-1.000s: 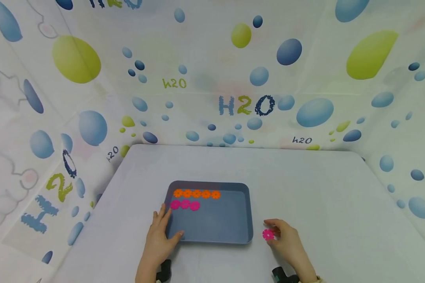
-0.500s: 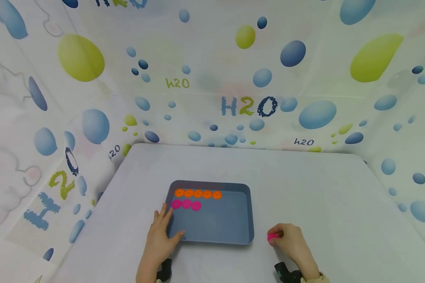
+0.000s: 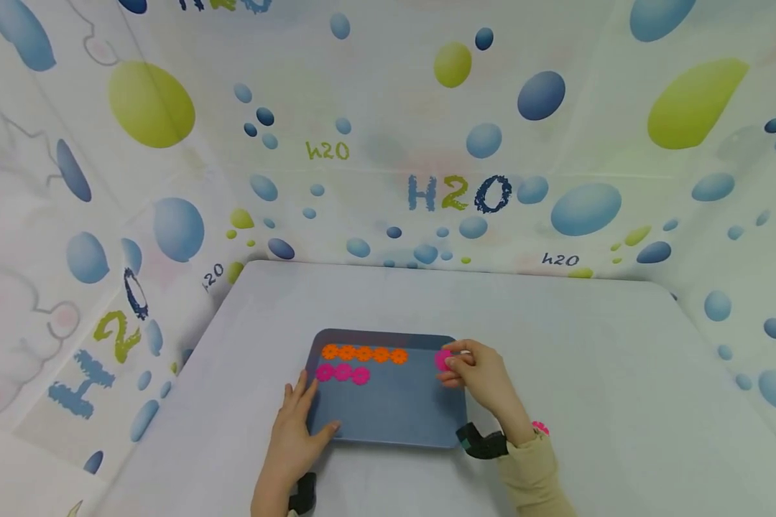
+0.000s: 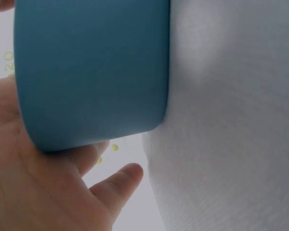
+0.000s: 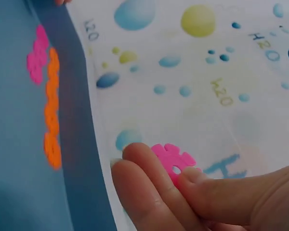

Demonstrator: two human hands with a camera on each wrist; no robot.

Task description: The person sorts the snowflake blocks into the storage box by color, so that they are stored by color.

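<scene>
My right hand [image 3: 485, 377] pinches a pink slotted disc [image 5: 172, 161] between thumb and fingers, over the right side of the blue-grey tray [image 3: 401, 424]. The disc has a notched, flower-like edge and a small centre hole. Spread along the tray's left wall, my left hand [image 3: 294, 424] touches it with fairly straight fingers, its thumb at the near rim. Inside the tray, several orange slotted discs [image 3: 364, 354] form a row near the far wall. Just below them lie three pink slotted discs [image 3: 343, 372] at the left.
Another pink slotted disc [image 3: 540, 428] shows on the white table [image 3: 595, 345], partly hidden behind the right wrist. Behind the table stands a white backdrop [image 3: 375, 93] with blue and green drops. A black wrist camera [image 3: 481, 443] hangs under the right wrist.
After closing round a pink disc on the table right of the tray, my right hand has carried it up and left over the tray. The left hand stays at the tray's left side.
</scene>
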